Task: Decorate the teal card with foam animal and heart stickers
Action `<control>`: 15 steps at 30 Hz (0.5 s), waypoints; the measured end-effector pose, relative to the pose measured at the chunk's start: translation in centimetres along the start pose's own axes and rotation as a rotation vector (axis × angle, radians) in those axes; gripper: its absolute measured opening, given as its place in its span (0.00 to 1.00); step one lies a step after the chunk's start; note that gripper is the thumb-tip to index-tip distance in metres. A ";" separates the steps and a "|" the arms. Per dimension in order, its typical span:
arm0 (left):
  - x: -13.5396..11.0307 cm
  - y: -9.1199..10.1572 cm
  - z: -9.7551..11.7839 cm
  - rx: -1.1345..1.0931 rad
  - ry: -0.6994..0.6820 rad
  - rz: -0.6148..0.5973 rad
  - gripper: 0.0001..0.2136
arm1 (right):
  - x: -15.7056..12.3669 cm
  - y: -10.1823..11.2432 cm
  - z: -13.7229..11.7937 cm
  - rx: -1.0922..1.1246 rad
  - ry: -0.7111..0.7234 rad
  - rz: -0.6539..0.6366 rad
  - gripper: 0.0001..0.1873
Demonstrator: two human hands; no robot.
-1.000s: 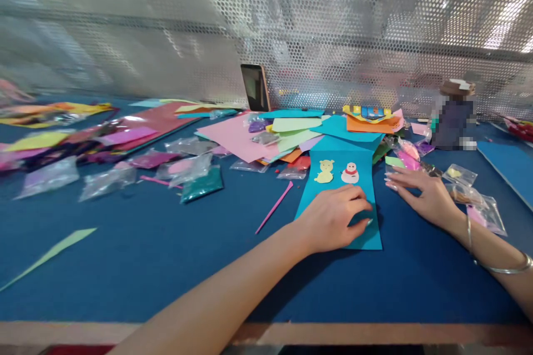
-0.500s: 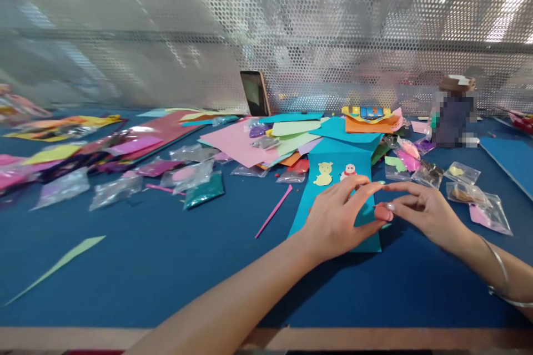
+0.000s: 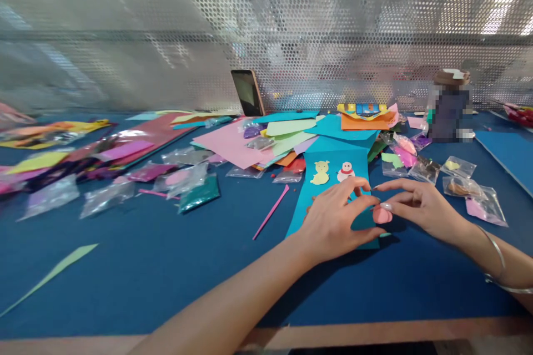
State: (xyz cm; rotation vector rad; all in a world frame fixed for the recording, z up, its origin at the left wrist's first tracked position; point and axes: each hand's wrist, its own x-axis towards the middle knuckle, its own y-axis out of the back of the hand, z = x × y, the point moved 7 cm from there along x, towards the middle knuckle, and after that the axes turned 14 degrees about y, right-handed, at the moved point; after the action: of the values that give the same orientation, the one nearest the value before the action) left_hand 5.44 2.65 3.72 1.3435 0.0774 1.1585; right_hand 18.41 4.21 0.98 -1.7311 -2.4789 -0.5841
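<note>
In the head view a turquoise paper card (image 3: 300, 211) lies on the blue tabletop, bearing a pale yellow animal cutout (image 3: 320, 173) and a white snowman cutout with a red scarf (image 3: 346, 171). My left hand (image 3: 333, 219) is over the card's lower part and hides much of it; its thumb and forefinger are spread apart. My right hand (image 3: 420, 208) pinches a small rounded pink piece (image 3: 382, 215) at the card's right edge. The left fingertips are close to this piece; whether one touches it I cannot tell.
A pink strip (image 3: 270, 212) lies left of the card. Coloured paper sheets (image 3: 225, 141) and clear plastic bags (image 3: 109, 197) spread behind and leftward. More small bags (image 3: 487, 205) lie at right. A phone (image 3: 249, 92) leans on the perforated metal screen (image 3: 166, 22); a bottle (image 3: 449, 111) stands right.
My left thumb has come away from the pink piece and its fingers have opened wider. The pink piece stays with my right fingers, now showing more of its flat face. The view has shifted slightly.
</note>
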 end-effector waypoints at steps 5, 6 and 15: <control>-0.1 -0.1 -0.2 0.010 0.018 -0.007 0.11 | -0.2 -0.5 0.3 0.084 -0.046 -0.041 0.22; 0.0 -0.1 -0.2 0.009 0.013 -0.001 0.10 | -0.3 -0.6 0.3 0.122 -0.058 -0.043 0.23; 0.2 0.0 -0.1 0.000 0.014 -0.023 0.11 | -0.3 -1.0 0.2 0.164 -0.081 -0.082 0.24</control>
State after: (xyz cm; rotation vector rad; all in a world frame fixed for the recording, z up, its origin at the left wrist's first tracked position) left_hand 5.48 2.83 3.74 1.3314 0.1029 1.1493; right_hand 17.66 3.69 0.43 -1.6309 -2.5803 -0.3118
